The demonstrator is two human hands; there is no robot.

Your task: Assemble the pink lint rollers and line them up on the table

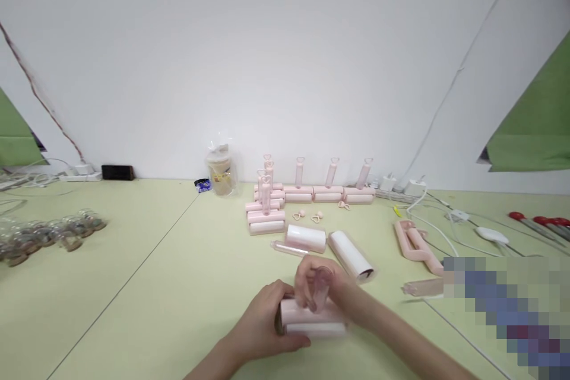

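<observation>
Left hand (262, 320) grips pink lint roller (312, 319) on pale green table (146, 285); right hand (327, 288) pinches its upright handle (321, 288). Finished rollers (307, 193) stand near wall.

Counted one left hand (260, 320) and one right hand (332, 292), both on a single pink roller (312, 319). Found two loose white rolls (351, 254), two clear pink tubes (285, 246), two pink handle frames (414, 241) and three heart pieces (317, 217). Tallied four upright handles (332, 172) along the back row, plus a cluster too tight to number. Noted one bagged cup (220, 173), one black box (116, 172) and three red-capped tools (541, 221). Could not number the glass jars (66, 231).
</observation>
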